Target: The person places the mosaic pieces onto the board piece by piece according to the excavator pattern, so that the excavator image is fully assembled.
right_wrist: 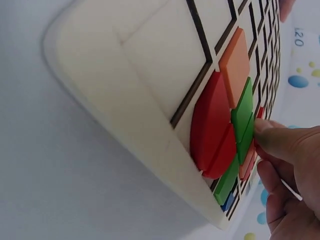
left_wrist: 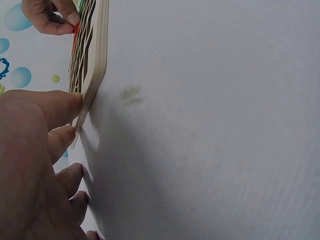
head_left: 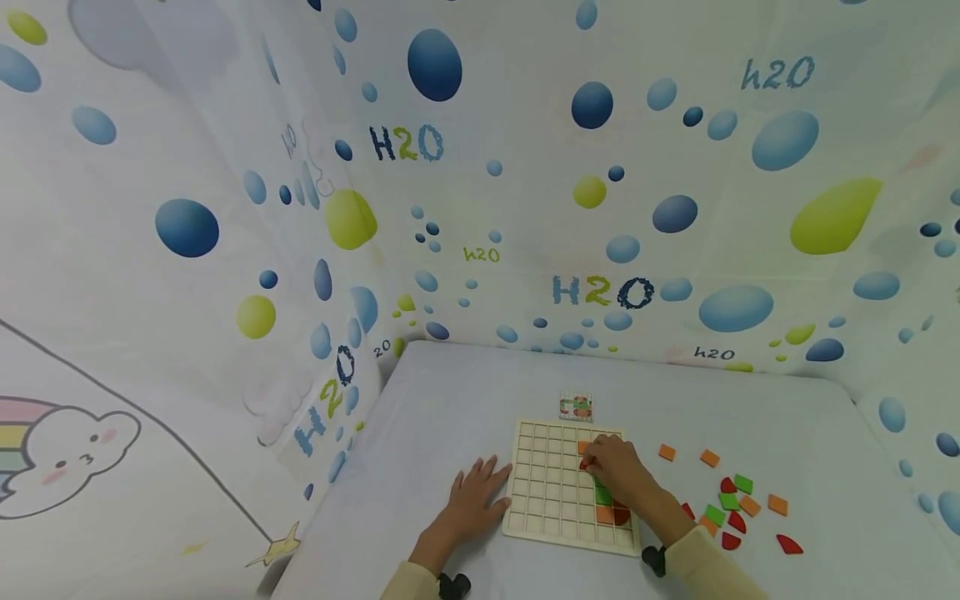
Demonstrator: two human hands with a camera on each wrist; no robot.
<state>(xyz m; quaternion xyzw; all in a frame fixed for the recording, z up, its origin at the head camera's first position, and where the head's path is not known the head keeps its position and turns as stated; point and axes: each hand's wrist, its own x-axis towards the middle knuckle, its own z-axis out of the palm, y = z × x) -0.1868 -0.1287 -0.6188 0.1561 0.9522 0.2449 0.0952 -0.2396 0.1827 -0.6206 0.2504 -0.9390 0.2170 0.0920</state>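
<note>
A pale wooden grid board (head_left: 570, 543) lies on the white-covered table. My right hand (head_left: 622, 475) reaches over its right half, thumb and fingertips pinching a small red piece (head_left: 583, 465) close against the grid. In the right wrist view, red curved pieces (right_wrist: 212, 120), an orange square (right_wrist: 235, 70), green tiles (right_wrist: 242, 115) and a bit of blue (right_wrist: 228, 201) sit in the cells beside that hand. My left hand (head_left: 474, 500) rests with spread fingers at the board's left side; its thumb (left_wrist: 70, 102) touches the edge.
Loose orange squares (head_left: 777, 504), green tiles (head_left: 743, 483) and red curved pieces (head_left: 789, 544) are scattered right of the board. A small card with a coloured pattern (head_left: 576, 406) lies behind it. A printed curtain (head_left: 525, 208) surrounds the table (head_left: 420, 400).
</note>
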